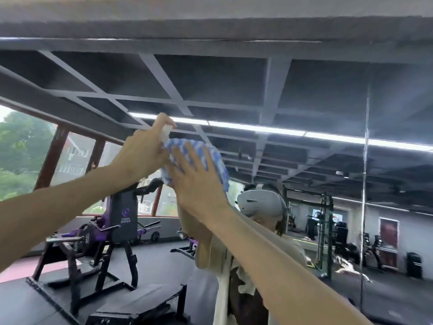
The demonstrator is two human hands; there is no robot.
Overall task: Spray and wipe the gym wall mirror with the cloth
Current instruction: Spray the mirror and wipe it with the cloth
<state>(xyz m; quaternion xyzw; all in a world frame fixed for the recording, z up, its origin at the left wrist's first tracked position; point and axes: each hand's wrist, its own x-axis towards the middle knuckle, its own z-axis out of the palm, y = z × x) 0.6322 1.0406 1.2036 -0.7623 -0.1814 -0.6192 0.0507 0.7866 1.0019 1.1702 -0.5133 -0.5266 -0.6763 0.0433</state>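
r hand (199, 184), fingers straight, presses cloth (212, 156) on mirror (304, 102); l hand (140, 153) grips spray bottle (166, 132), contents hidden.

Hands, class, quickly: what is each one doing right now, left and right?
Left hand: closed round the spray bottle, a finger over its top.
Right hand: open, fingers straight, pressing the cloth against the mirror.

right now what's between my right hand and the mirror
The blue-and-white checked cloth: the right hand presses it flat on the mirror, in the head view. The left hand grips the spray bottle beside it.
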